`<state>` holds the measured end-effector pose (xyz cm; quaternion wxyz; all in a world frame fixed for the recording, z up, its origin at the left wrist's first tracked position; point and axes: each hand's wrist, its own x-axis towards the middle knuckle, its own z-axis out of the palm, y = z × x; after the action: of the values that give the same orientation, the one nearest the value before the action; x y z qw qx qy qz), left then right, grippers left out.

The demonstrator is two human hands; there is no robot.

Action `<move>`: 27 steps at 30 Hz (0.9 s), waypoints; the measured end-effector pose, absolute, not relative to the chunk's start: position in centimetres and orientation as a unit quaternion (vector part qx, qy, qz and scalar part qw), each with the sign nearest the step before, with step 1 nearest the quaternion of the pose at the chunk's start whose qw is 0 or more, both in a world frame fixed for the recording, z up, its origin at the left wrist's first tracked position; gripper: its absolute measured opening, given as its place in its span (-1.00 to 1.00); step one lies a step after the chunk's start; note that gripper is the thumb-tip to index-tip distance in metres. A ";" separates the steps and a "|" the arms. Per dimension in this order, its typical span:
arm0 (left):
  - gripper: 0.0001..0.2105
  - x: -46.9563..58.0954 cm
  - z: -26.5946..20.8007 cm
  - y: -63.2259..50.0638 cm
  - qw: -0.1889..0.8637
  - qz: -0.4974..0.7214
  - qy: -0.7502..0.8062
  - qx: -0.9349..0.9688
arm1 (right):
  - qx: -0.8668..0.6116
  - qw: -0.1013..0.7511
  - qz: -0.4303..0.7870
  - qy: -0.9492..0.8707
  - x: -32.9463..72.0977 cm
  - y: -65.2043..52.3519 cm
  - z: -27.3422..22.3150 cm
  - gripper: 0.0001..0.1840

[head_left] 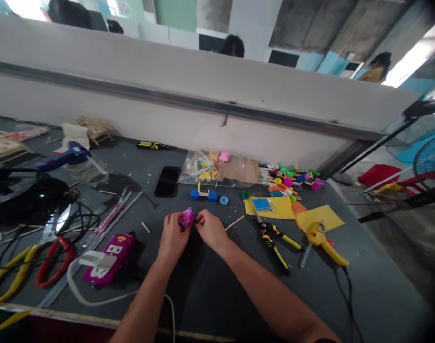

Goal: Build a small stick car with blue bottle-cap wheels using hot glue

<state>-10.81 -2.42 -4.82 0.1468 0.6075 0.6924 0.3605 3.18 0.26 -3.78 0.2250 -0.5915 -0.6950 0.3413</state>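
Observation:
Near the middle of the dark table, my left hand [174, 234] is closed around a small shiny purple piece [188, 217], whose exact kind I cannot make out. My right hand [209, 227] pinches close beside it; a dark bit and a speck of green show at its fingertips, too small to name. Just beyond the hands sits a small piece with blue wheels [204, 193] and a pale wooden frame. A blue bottle cap [224, 200] lies to its right. One thin wooden stick [235, 222] rests by my right hand.
Pliers [271, 236] and a yellow glue gun [322, 243] lie right, near yellow paper [321, 217]. A purple power strip [112, 257], red-handled scissors [56, 262] and cables are left. A phone [167, 181], plastic bag [199, 166] and colourful caps [287, 181] lie farther back, before a white partition [149, 116].

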 end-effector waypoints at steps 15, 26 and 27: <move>-0.82 -10.0 -3.4 -3.9 0.203 0.226 0.656 0.691 | -0.509 0.102 0.213 -0.828 6.1 1.0 -1.5 -0.53; -0.82 -9.7 -3.4 -4.3 0.181 0.264 0.627 0.711 | -0.572 0.161 0.231 -0.770 5.3 0.9 -2.7 -0.79; -0.82 -9.6 -3.4 -4.2 0.186 0.267 0.634 0.701 | -0.574 0.165 0.239 -0.766 5.3 1.0 -2.8 -0.79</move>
<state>-9.62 -4.25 -3.45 0.1855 0.7015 0.6344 0.2665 5.31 1.03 -2.77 0.1650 -0.5737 -0.7659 0.2389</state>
